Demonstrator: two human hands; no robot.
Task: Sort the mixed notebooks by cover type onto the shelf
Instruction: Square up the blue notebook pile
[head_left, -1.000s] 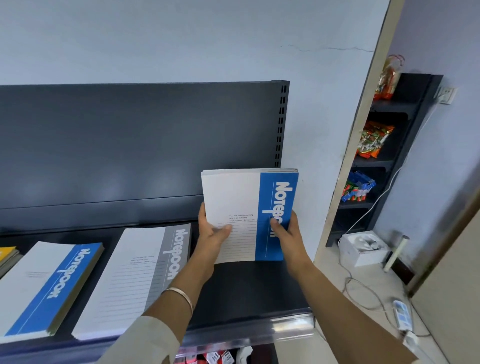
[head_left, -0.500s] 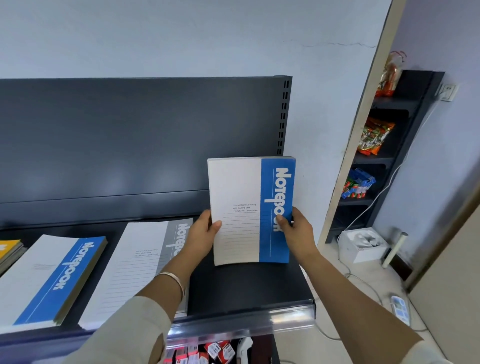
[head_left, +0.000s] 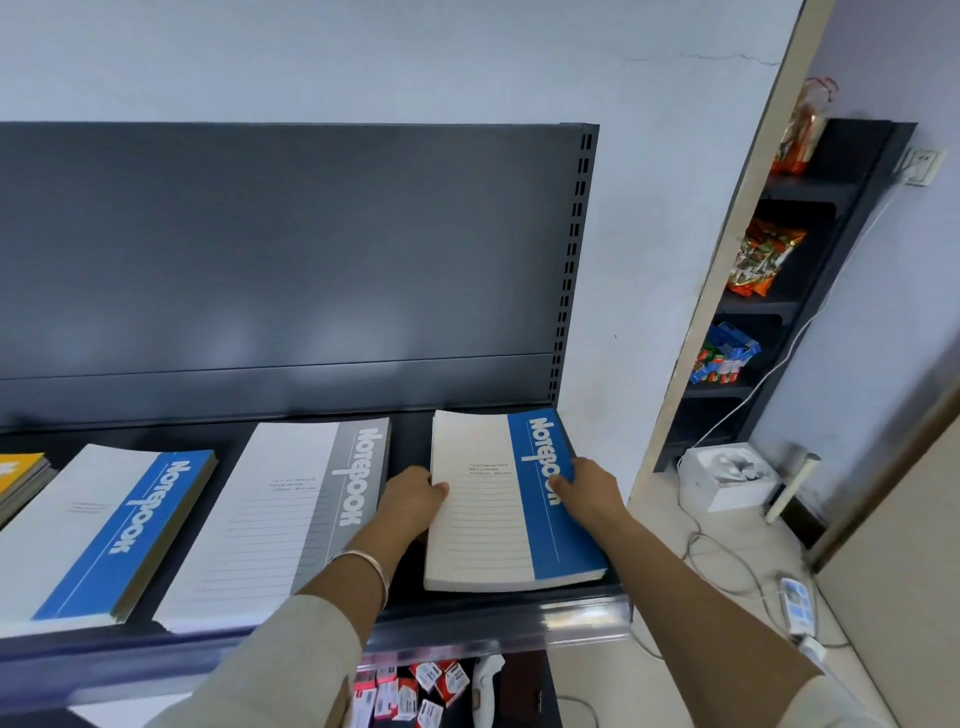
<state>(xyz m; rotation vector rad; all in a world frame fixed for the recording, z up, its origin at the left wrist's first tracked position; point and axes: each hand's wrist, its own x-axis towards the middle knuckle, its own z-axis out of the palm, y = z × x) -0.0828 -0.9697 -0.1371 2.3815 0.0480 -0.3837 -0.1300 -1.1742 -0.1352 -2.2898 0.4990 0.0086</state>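
Observation:
A stack of white notebooks with a blue band (head_left: 498, 509) lies flat at the right end of the dark shelf (head_left: 410, 608). My left hand (head_left: 413, 499) grips its left edge, thumb on the cover. My right hand (head_left: 587, 486) grips its right edge over the blue band. To the left lies a stack of white notebooks with a grey band (head_left: 291, 519). Farther left sits another blue-banded stack (head_left: 104, 530). A yellow notebook stack (head_left: 18, 473) shows at the far left edge.
The shelf's dark back panel (head_left: 291, 249) rises behind the stacks. Small red and white boxes (head_left: 410, 691) lie below the shelf. On the right stands a narrow black rack (head_left: 831, 291) with snack packets (head_left: 761, 257). A white box (head_left: 727, 478) and cables lie on the floor.
The blue-banded stack went from standing upright in both hands to lying flat on the right end of the shelf. Both hands stayed on its edges.

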